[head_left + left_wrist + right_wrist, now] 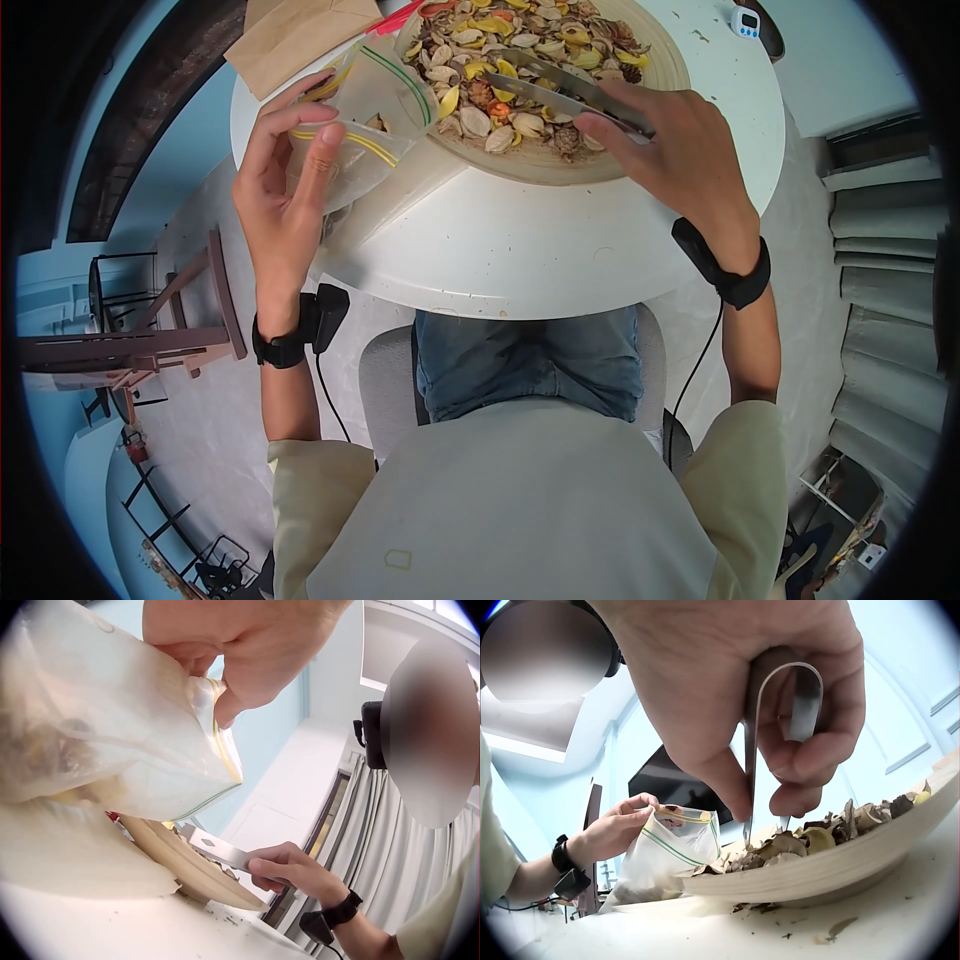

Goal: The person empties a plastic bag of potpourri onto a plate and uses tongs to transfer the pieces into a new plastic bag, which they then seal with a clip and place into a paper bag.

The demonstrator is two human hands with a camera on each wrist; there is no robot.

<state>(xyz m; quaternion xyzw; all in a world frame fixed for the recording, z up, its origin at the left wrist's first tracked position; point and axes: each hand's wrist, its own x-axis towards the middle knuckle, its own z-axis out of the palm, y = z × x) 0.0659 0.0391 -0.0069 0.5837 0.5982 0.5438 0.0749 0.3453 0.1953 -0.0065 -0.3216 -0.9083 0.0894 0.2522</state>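
My left hand (285, 190) pinches the rim of a clear zip bag (385, 90) with green and yellow seal lines, its mouth apart; in the left wrist view the bag (112, 712) shows dried pieces inside. My right hand (690, 150) grips metal tongs (570, 100), their tips down among dried petals, yellow slices and cones (480, 120) on a round wooden plate (665, 50). The right wrist view shows the bent end of the tongs (754, 742) between thumb and fingers above the plate (810, 877). Whether the tips hold a piece, I cannot tell.
A brown paper bag (300, 35) lies at the back left of the round white table (480, 250), with something red beside it. At the back right stands a small white timer (745, 22). Crumbs are scattered near the plate. A brown wooden chair (190, 330) stands left of the table.
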